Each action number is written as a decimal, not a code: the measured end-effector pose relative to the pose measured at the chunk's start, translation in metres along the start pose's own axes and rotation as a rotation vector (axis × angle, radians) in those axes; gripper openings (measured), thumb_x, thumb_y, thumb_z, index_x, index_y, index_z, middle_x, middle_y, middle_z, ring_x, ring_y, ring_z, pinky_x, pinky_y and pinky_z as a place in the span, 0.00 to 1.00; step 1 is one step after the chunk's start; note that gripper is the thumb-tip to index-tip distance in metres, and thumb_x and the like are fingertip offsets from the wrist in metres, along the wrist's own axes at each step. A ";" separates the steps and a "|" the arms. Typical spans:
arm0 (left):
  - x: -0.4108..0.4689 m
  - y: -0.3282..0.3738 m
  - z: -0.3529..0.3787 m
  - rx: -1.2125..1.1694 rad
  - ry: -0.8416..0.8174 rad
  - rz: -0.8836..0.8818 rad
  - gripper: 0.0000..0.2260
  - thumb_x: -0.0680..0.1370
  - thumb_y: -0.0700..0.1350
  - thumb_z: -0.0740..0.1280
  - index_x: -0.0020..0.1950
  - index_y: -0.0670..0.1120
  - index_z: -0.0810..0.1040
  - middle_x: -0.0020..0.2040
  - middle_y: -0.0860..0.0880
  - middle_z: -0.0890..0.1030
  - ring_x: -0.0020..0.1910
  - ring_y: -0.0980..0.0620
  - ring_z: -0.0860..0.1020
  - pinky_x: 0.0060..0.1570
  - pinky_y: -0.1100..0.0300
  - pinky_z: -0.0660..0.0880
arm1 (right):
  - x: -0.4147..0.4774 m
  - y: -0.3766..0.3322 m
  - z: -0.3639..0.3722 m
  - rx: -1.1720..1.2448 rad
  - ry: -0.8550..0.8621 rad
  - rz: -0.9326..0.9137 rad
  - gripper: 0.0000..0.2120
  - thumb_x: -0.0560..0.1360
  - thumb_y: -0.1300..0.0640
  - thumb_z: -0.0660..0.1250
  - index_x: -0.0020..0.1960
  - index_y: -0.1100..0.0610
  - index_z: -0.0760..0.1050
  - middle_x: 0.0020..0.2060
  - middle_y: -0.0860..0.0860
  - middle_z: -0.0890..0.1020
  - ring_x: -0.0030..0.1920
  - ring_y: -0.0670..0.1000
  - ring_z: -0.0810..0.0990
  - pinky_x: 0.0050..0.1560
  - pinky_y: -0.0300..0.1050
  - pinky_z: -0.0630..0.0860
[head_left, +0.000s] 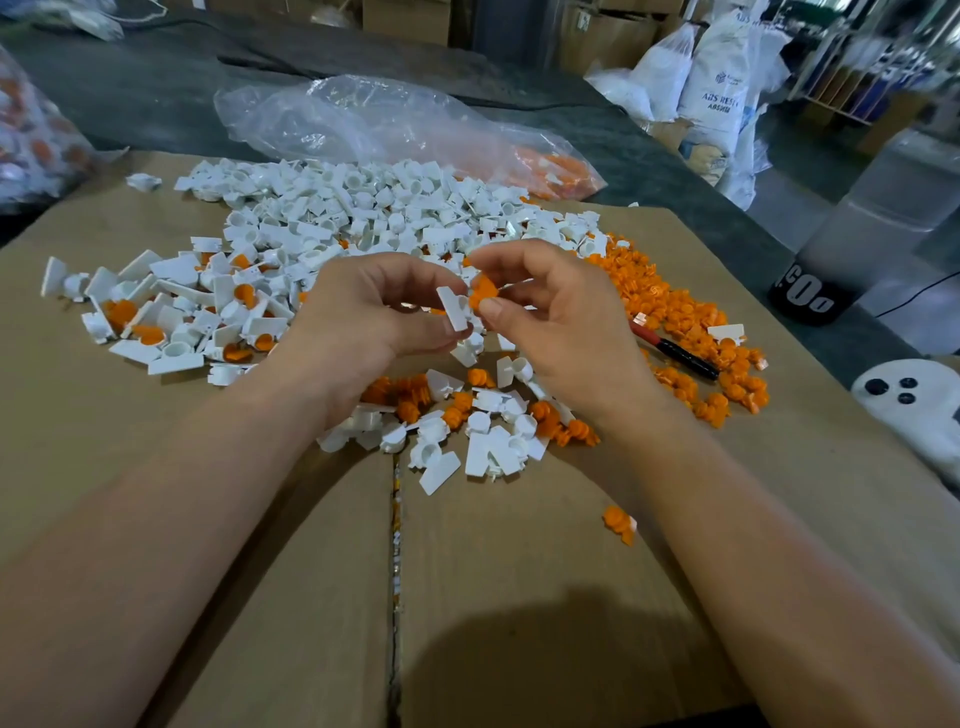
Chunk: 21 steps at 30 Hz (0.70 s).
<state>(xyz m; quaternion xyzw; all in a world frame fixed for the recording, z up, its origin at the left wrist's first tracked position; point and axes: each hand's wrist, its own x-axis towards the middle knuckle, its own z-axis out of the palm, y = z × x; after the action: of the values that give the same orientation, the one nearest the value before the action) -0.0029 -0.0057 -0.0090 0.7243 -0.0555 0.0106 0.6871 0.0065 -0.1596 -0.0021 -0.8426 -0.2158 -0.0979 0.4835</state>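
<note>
Two hands mid-frame, head view: left hand (374, 312) pinches white housing (453, 307), right hand (561, 322) pinches orange plug (483, 293), touching housing's upper edge. Risk: plug looks off-axis, so a push prob cocks it or flicks it into the loose parts (493, 426) below. Housing: matte white, flat tab up, cup end mostly hidden. Plug: small, round, bright orange.

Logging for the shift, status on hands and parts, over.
Left hand grips white piece. Right hand pinches orange plug beside it. Loose parts heaped below, nothing between.
</note>
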 end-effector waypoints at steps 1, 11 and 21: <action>0.000 0.000 0.000 0.004 0.003 0.011 0.10 0.68 0.33 0.72 0.41 0.48 0.82 0.40 0.48 0.84 0.37 0.51 0.83 0.35 0.64 0.79 | 0.000 0.000 0.000 0.005 0.014 -0.014 0.13 0.73 0.65 0.67 0.50 0.47 0.75 0.44 0.41 0.78 0.46 0.44 0.80 0.51 0.41 0.78; 0.003 -0.003 0.000 -0.112 -0.034 -0.036 0.10 0.64 0.35 0.71 0.43 0.45 0.82 0.40 0.44 0.84 0.40 0.49 0.84 0.38 0.64 0.79 | -0.001 0.000 0.000 0.027 0.033 -0.044 0.14 0.73 0.65 0.67 0.50 0.46 0.76 0.42 0.39 0.78 0.44 0.40 0.79 0.48 0.35 0.77; 0.003 -0.005 0.000 -0.200 -0.099 -0.083 0.12 0.62 0.38 0.68 0.44 0.43 0.80 0.37 0.47 0.84 0.38 0.52 0.83 0.39 0.63 0.80 | -0.001 0.002 -0.002 0.077 0.021 -0.049 0.13 0.71 0.68 0.69 0.46 0.50 0.76 0.38 0.41 0.80 0.40 0.38 0.80 0.44 0.32 0.76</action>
<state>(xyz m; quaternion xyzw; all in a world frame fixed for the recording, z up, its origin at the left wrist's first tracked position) 0.0009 -0.0058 -0.0137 0.6534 -0.0602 -0.0593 0.7523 0.0064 -0.1627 -0.0035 -0.8169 -0.2348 -0.1098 0.5153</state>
